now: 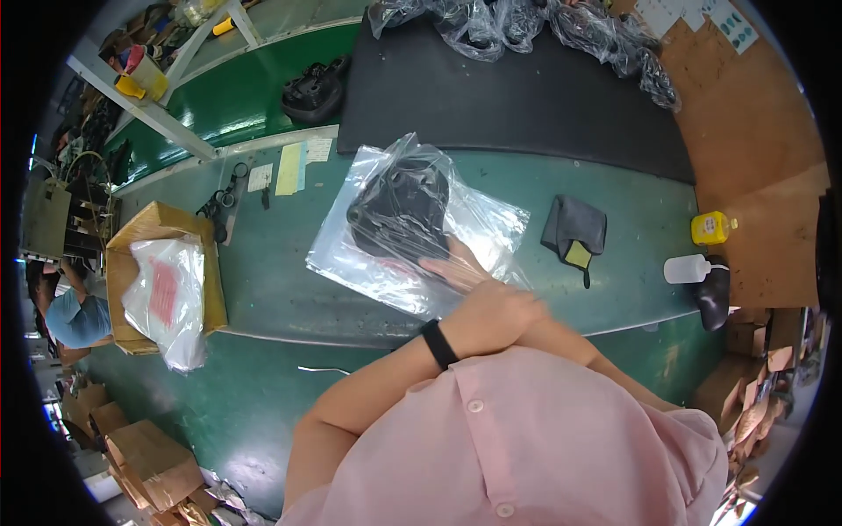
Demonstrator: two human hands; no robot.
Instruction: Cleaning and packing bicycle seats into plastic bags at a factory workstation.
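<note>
A clear plastic bag [412, 263] lies on the green worktable, with a folded black item [399, 209] in it or under its film; its kind is unclear. My right hand [458, 265] lies on the bag's near right side beside the black item, fingers stretched out. Over my right wrist crosses my left hand [502, 316], with a black band on its wrist. The left fingers curl out of sight and blur at the edge, so their hold is hidden. Right of the bag rests a small dark grey pouch [574, 221] with a yellow-green patch and a loop.
At left stands an open cardboard box [217, 298] holding clear plastic bags [167, 294]. Scissors [230, 188] and paper slips [289, 168] lie beyond it. A black mat [517, 96] carries crumpled plastic [491, 26]. Yellow [712, 228] and white [686, 269] bottles stand at right.
</note>
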